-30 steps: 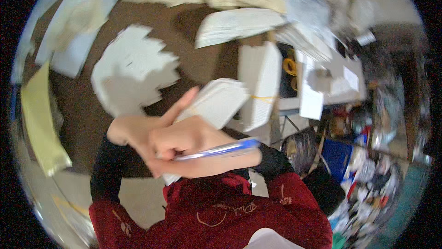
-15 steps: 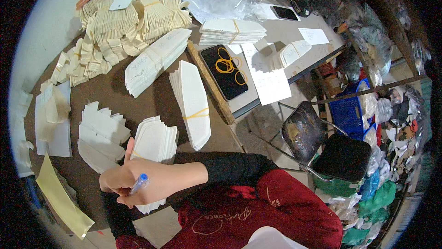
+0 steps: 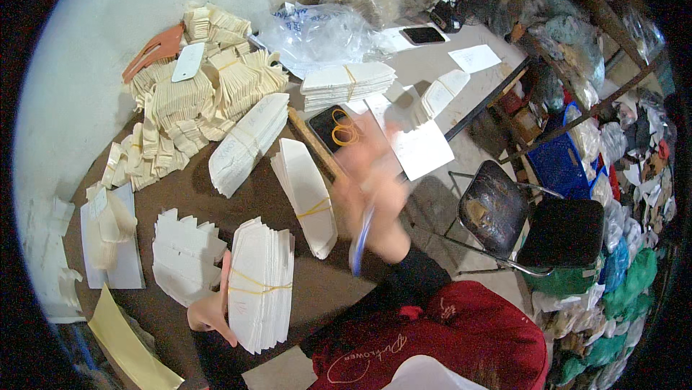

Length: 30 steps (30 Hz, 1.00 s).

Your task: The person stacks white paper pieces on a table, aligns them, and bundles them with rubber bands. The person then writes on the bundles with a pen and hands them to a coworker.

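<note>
My left hand (image 3: 209, 314) grips the left side of a bundle of white cut-paper pieces (image 3: 259, 303), a yellow rubber band round its middle. Smeared by motion, my right hand (image 3: 371, 188) reaches over the wooden table edge and still holds a blue pen (image 3: 359, 246) pointing back toward me. Loose yellow rubber bands (image 3: 344, 127) lie on a black phone (image 3: 324, 125) just beyond its fingertips. Beside the left hand rests a fanned stack of white pieces (image 3: 186, 256). Another banded bundle (image 3: 306, 195) lies between my hands.
More banded white bundles (image 3: 249, 145) and a heap of cream paper pieces (image 3: 209, 94) cover the far left. Paper sheets (image 3: 425, 152) and a second phone (image 3: 424, 34) lie on the grey table. A black folding chair (image 3: 486, 206) stands at right; a yellow sheet (image 3: 133, 343) lies near left.
My right hand has swung away from the bundle, up and right toward the rubber bands, pen still in it. The near bundle, now uncovered, shows its band and my left hand on it.
</note>
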### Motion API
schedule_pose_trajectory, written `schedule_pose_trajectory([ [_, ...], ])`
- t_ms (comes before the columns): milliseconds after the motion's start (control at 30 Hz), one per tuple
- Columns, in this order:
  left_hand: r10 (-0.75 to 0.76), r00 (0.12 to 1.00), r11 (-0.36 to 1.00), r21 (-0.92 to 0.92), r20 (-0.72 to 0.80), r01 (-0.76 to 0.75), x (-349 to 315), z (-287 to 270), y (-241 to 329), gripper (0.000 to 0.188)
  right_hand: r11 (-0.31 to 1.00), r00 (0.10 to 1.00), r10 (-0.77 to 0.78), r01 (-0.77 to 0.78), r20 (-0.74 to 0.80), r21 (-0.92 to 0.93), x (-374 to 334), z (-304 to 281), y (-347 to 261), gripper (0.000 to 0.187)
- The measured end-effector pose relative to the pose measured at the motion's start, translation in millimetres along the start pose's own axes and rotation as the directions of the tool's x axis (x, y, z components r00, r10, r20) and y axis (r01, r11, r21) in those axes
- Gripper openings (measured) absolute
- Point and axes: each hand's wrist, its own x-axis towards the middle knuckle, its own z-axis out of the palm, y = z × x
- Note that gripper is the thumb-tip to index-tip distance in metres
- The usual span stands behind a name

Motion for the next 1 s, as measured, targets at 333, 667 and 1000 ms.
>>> schedule_pose_trajectory([
  [333, 0.034, 0.999, 0.999, 0.0, 0.017, -0.034, 4.8, 1.2, -6.0, 0.153, 0.539, 0.721, 0.634, -0.672, -0.282, -0.507, -26.5, -112.5, 164.5, 0.091],
  [667, 0.105, 0.994, 0.992, 0.062, 0.022, -0.106, 6.6, -4.3, -17.2, 0.152, 0.671, 0.777, 0.598, -0.62, -0.198, -0.406, 9.6, -207.0, 182.8, 0.063],
  [1000, 0.154, 0.987, 0.986, 0.064, 0.033, -0.156, 13.1, -4.6, -21.0, 0.152, 0.53, 0.893, 0.436, -0.355, -0.112, -0.77, -34.3, -190.0, 160.9, 0.085],
])
